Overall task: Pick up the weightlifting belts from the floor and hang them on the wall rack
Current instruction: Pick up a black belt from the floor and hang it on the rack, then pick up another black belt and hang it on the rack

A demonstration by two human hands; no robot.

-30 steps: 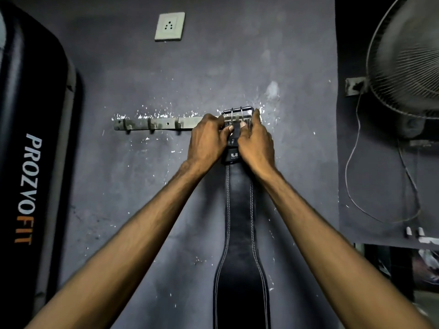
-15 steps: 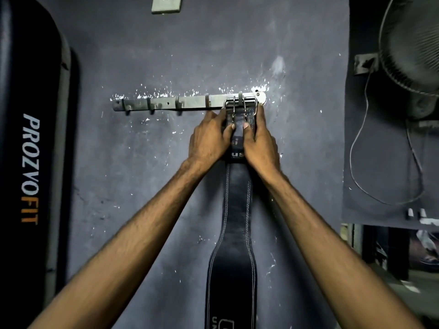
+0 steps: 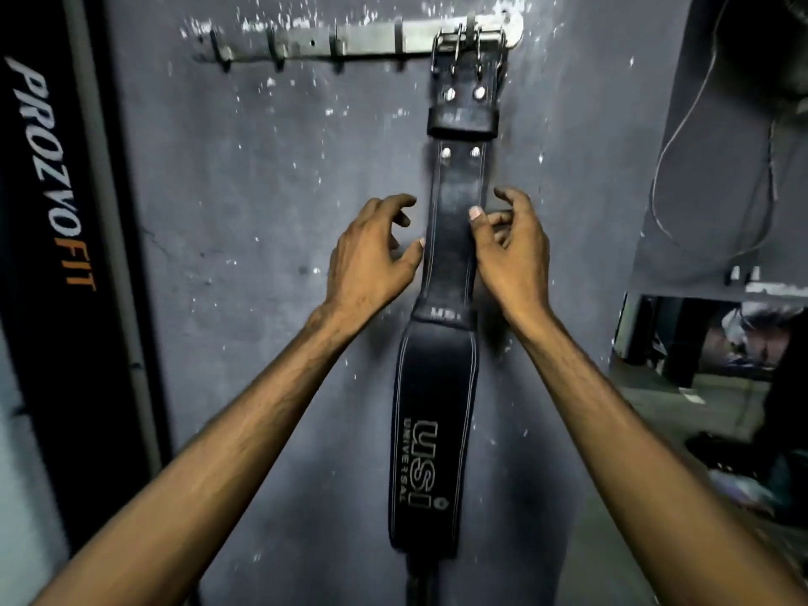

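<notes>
The black USI weightlifting belt (image 3: 454,255) hangs by its buckle (image 3: 470,43) from the rightmost hook of the wall rack (image 3: 350,41) at the top of the frame, so this belt looks hung. The left hand (image 3: 371,255) is open beside it; the right hand (image 3: 511,251), fingers loose, has its thumb on the strap. No other belts are in view.
</notes>
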